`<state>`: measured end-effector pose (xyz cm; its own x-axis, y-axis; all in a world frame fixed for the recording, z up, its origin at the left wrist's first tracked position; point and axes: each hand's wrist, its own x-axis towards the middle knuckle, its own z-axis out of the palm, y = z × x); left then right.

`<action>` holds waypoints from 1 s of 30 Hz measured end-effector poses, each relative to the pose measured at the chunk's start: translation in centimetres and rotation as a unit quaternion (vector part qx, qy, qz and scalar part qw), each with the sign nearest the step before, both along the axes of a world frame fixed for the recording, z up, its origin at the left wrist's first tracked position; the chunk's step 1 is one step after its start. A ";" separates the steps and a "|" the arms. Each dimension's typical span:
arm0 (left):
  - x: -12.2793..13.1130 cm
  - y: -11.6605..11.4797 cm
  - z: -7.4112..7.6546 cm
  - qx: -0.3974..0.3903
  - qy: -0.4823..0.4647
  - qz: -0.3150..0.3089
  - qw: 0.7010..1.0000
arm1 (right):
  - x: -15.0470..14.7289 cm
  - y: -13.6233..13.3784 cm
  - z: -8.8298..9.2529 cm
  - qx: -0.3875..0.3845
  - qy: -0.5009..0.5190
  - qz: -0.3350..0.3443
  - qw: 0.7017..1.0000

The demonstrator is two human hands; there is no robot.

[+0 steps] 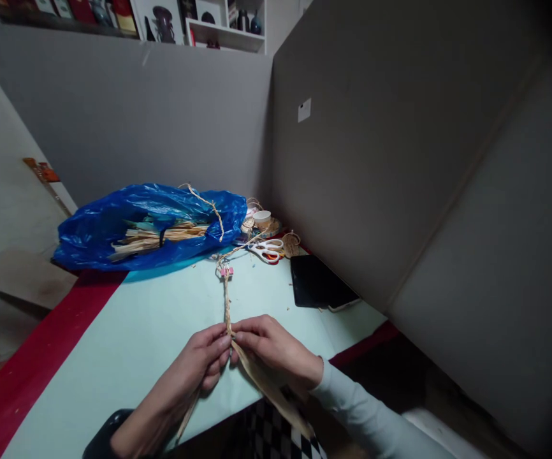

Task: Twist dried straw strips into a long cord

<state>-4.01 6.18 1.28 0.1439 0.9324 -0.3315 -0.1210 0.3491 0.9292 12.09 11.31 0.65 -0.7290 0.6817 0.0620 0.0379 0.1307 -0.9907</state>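
My left hand [208, 354] pinches the lower end of a braided straw cord [227, 299]. Right beside it, my right hand [269, 344] is closed on the same spot, thumb and fingers pressed together. From the pinch a broad, pale dried-leaf strip [269, 386] hangs down to the right over the table edge. A thinner strip [188, 417] slants down under my left hand. At its far end the cord passes a pink binder clip [227, 272] lying on the table. The exact crossing of the strands is hidden by my fingertips.
A blue plastic bag [94, 223] holds a bundle of dried strips [161, 239] at the back left. White-handled scissors [267, 251], a white cup [261, 218] and a black tablet [321, 282] lie to the right. Grey partitions [185, 115] enclose the pale green tabletop [161, 319].
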 end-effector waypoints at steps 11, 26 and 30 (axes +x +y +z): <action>1.0 -1.3 -0.2 0.069 0.082 0.111 0.988 | -0.7 -3.4 1.2 0.453 -0.333 -0.144 0.815; 0.5 -1.7 0.1 0.023 -0.004 0.099 0.995 | 0.6 -5.4 2.2 0.363 -0.143 -0.112 0.914; 0.1 -1.8 0.4 0.028 -0.008 0.064 0.997 | 0.7 -1.8 2.9 0.220 -0.129 -0.109 0.961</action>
